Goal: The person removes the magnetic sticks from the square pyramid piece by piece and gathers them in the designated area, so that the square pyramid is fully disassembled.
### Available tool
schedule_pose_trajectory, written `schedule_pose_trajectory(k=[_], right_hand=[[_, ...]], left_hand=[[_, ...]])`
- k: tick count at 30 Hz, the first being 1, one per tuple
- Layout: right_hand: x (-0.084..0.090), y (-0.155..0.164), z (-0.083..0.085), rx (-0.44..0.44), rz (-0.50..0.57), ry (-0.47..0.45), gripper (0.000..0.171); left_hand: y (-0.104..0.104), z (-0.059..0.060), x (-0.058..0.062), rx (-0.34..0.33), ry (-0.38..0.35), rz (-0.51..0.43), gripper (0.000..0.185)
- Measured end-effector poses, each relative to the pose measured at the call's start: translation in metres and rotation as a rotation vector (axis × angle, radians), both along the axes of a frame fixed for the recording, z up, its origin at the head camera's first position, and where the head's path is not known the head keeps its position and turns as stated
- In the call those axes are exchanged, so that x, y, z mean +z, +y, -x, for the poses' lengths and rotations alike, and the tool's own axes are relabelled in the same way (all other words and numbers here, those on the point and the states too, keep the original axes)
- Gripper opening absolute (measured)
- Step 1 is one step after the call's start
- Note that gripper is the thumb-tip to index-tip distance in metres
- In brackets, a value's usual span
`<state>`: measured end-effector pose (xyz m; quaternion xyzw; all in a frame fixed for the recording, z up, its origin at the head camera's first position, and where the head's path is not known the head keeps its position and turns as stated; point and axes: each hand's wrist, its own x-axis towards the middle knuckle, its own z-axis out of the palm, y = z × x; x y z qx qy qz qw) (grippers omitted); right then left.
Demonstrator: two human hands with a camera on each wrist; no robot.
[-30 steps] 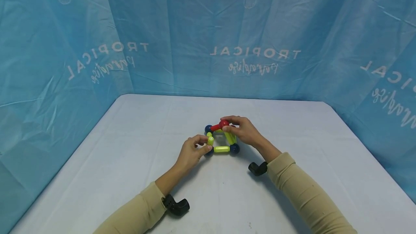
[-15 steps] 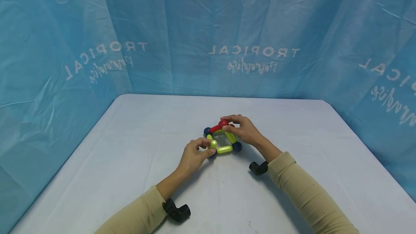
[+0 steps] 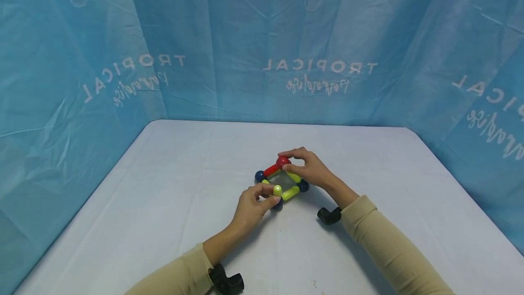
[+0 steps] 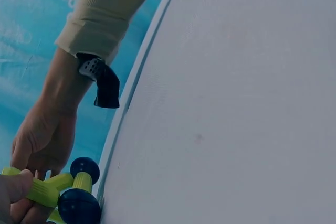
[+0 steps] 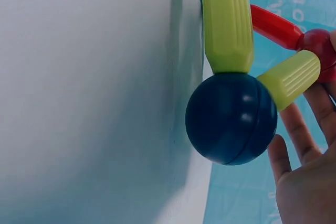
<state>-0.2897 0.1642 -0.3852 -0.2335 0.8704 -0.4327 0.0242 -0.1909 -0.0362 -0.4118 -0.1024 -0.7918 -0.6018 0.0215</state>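
A toy frame of magnetic building rods and balls sits mid-table. My left hand [image 3: 251, 206] pinches a yellow-green rod [image 3: 277, 190] that stands upright on the near dark blue ball [image 3: 278, 205]. My right hand [image 3: 309, 168] grips the red ball [image 3: 282, 161] at the frame's raised corner, thumb and fingers on either side. From that ball a red rod [image 3: 270, 170] runs to the left blue ball [image 3: 260, 176]. Another yellow-green rod [image 5: 290, 80] slopes from it to the right blue ball [image 5: 231, 119]. A front rod [image 3: 291, 193] joins the near and right balls. Fingers partly hide the far side.
The frame rests on a white-covered table [image 3: 184, 158]. Blue printed curtains [image 3: 237, 44] enclose its back and sides. Each wrist wears a black camera mount, the left one [image 3: 227, 282] low over the table and the right one [image 3: 329, 216] near the frame.
The frame has turned: its near corner, with my left hand on the upright rod, has swung rightward and toward me. My right hand keeps its grip on the red ball and has shifted slightly nearer.
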Motion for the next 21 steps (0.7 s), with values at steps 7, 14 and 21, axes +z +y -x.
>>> schedule_pose_trajectory(k=[7, 14, 21], right_hand=[[-0.001, 0.003, -0.005, 0.004, -0.014, 0.031, 0.044], [-0.002, 0.004, -0.003, 0.013, -0.012, 0.047, 0.046], [-0.002, 0.007, -0.002, 0.017, -0.007, 0.050, 0.041]], left_hand=[[0.005, -0.002, 0.000, -0.002, 0.018, 0.085, 0.023], [0.002, 0.008, 0.002, 0.042, 0.049, 0.110, 0.023], [0.002, 0.008, 0.001, 0.034, 0.067, 0.134, 0.022]])
